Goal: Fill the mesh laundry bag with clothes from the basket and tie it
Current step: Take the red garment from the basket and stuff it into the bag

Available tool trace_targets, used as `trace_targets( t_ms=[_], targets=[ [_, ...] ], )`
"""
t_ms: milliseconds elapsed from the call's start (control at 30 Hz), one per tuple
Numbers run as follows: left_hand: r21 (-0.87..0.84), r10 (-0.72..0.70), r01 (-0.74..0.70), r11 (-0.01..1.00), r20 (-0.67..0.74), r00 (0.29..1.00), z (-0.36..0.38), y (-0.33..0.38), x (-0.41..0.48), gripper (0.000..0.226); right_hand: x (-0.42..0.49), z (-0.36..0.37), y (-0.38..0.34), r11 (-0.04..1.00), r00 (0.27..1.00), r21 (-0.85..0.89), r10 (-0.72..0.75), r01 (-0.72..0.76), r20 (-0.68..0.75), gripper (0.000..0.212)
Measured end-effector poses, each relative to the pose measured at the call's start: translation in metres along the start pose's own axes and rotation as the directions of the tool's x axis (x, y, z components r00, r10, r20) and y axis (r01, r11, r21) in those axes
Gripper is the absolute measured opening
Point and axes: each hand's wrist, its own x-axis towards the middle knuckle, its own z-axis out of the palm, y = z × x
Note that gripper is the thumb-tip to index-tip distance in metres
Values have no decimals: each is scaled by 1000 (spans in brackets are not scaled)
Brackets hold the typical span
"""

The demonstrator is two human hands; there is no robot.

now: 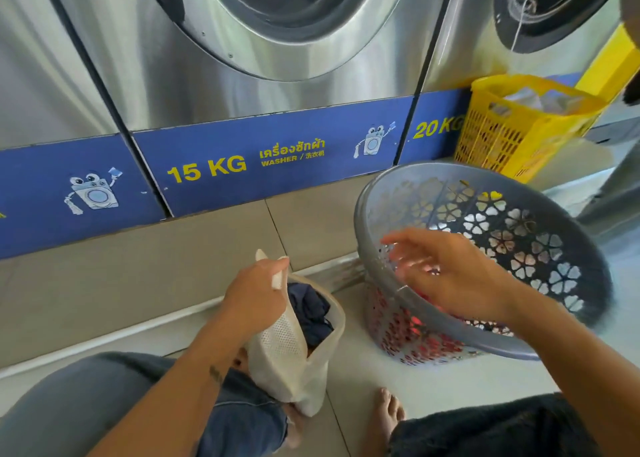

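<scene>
A cream mesh laundry bag (pixel 287 349) stands on the floor between my knees, its mouth open, with dark blue clothes (pixel 310 309) inside. My left hand (pixel 252 292) grips the bag's top edge and holds it up. To the right is a grey plastic basket (pixel 381 186), tilted toward me, with red clothes (pixel 412 328) showing through its holes. My right hand (pixel 446 269) hovers over the basket's near rim with fingers spread and holds nothing.
Steel washers (pixel 263 58) with a blue 15 KG panel (pixel 263 159) stand close in front on a raised tiled step (pixel 138 280). A yellow basket (pixel 512 131) with items sits at the back right. My bare foot (pixel 386 418) rests on the floor tiles.
</scene>
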Motion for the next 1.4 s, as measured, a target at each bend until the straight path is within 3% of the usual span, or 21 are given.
trace_targets(
  t_ms=[100,200,300,567,833,933,1033,1200,1400],
  targets=[
    [21,-20,20,1000,-8,1000,5,17,9,57,20,-12,35,992,993,-39,115,-117,-37,44],
    [30,-29,30,999,-6,1000,13,35,18,57,42,-8,75,945,948,-210,284,-251,146,62],
    [48,10,-11,999,5,1000,24,51,23,55,60,7,105,865,836,-388,448,-316,317,79],
    [71,95,-98,993,39,995,46,70,45,58,88,63,181,603,680,-786,633,-135,369,100],
    [-18,68,-67,998,67,995,55,69,60,67,120,105,236,609,647,-791,578,62,496,119],
    [-43,46,-42,998,78,996,56,66,65,64,125,131,259,641,571,-767,622,22,536,126],
    [-66,29,-23,998,95,995,56,64,67,63,118,153,279,659,536,-752,621,37,571,116],
    [-85,16,-10,996,63,998,54,54,68,62,108,166,288,548,643,-829,596,112,481,85],
    [-62,49,-45,997,66,997,51,48,65,57,108,154,289,619,655,-770,520,152,548,63]
  ],
)
